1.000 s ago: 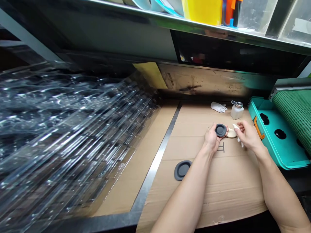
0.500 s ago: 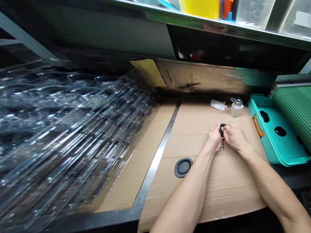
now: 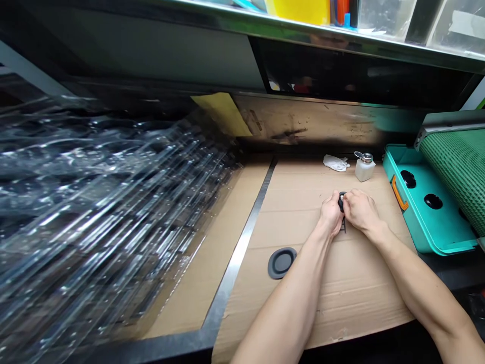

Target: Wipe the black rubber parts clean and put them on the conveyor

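Note:
Over the cardboard sheet (image 3: 364,283), my left hand (image 3: 331,216) is closed around a small black round part (image 3: 341,201) and holds it tilted on edge. My right hand (image 3: 360,208) presses against it from the right, fingers pinched together. A bit of white shows at those fingertips, too small to name. Most of the round part is hidden by the fingers. Left of my left forearm lies a dark grey oval piece (image 3: 282,262) with a raised ring, flat on the cardboard. A drawn dark mark (image 3: 343,226) shows beneath my hands.
Stacked clear plastic trays (image 3: 113,222) fill the left. A pump bottle (image 3: 365,167) and crumpled white wipe (image 3: 336,163) stand behind my hands. On the right, a teal bin (image 3: 417,212) holds several black round parts below a green conveyor belt (image 3: 454,156). A shelf (image 3: 303,31) runs overhead.
The whole view has shifted slightly, with things sitting a little further left. My right fingers have moved over the black part, covering more of it and of the white bit.

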The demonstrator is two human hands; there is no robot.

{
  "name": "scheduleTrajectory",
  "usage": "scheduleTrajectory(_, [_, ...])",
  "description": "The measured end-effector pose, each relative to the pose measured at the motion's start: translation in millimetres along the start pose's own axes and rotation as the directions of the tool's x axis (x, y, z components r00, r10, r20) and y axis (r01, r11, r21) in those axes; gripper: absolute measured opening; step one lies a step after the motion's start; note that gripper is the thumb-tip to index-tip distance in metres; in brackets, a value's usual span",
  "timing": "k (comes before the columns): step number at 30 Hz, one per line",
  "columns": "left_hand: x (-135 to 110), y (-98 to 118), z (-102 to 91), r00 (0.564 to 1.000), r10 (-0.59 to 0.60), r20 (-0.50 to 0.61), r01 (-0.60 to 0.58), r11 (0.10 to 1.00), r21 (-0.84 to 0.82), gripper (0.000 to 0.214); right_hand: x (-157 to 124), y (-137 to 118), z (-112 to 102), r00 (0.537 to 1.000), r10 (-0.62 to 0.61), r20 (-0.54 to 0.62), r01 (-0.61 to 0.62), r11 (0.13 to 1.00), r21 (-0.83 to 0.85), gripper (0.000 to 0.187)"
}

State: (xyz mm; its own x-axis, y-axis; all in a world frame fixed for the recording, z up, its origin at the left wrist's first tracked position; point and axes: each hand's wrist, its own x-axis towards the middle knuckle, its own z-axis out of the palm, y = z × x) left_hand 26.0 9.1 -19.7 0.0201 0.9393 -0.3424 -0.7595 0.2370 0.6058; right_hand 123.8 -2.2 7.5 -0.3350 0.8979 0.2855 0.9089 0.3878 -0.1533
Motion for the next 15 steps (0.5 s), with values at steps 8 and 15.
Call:
scheduleTrajectory(8, [-2.1,18.7,0.3,0.973,-0.230,0.022,0.230,0.973,-0.011,0.041,-6.5,34.5,-7.0,0.914,0.250,-0.318,-0.149,0.939,0.310,0.026])
scheduleTrajectory(15, [-0.1,21.3,-2.0,0.969,-0.248,0.010,0.249,0.968,-0.029,0.044,-2.3,53.2,-8.6,0.865,0.295,-0.407,-0.145,0.922,0.360,0.019])
